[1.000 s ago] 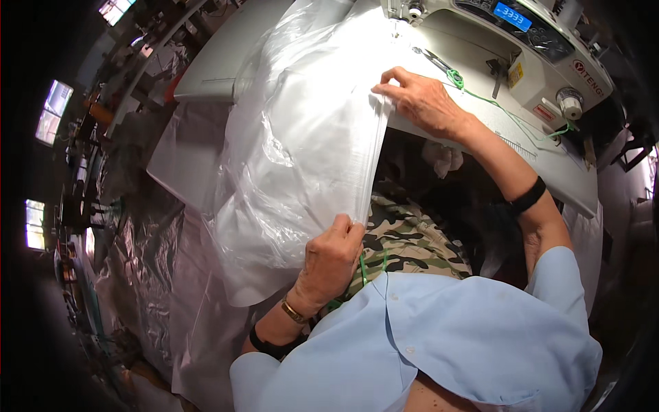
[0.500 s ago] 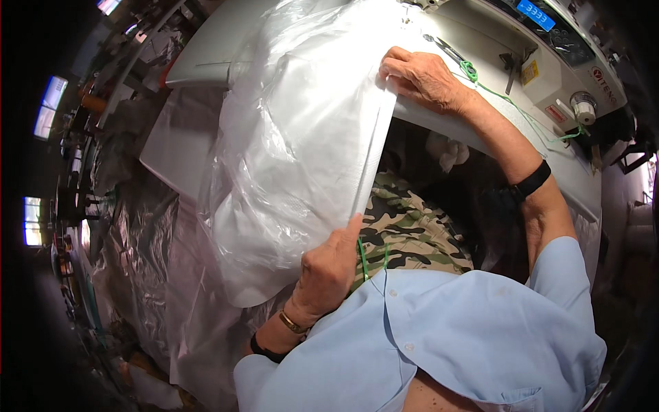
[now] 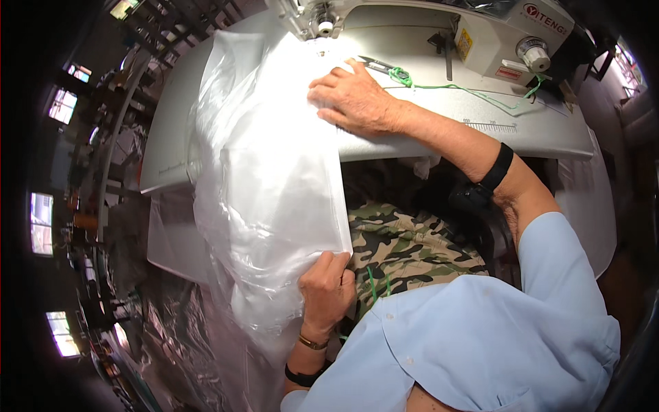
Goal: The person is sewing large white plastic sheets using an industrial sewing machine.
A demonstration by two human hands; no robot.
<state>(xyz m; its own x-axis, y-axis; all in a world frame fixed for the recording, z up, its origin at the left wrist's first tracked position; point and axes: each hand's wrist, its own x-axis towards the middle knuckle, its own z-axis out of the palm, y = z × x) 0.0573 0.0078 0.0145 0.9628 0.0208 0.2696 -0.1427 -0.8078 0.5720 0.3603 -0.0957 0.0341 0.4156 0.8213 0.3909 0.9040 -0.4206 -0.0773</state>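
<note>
White translucent plastic sheeting drapes from the sewing machine's bed down over my lap, its folded right edge running nearly straight between my hands. My left hand is closed on that edge at the lower end, by my waist. My right hand lies on the upper end, fingers bent over the sheeting, just in front of the sewing machine head. Whether those fingers pinch the sheeting or only press it down is hard to see. Bright lamp light washes out the sheeting under the needle area.
Thread snips with a green cord lie on the machine bed behind my right hand. The handwheel is at the upper right. More plastic sheeting hangs at the left, and the table's front edge crosses above my lap.
The sheeting's upper end and my right hand now sit left of the snips, flat on the machine bed. My left hand has closed into a fist on the lower edge. The view has shifted.
</note>
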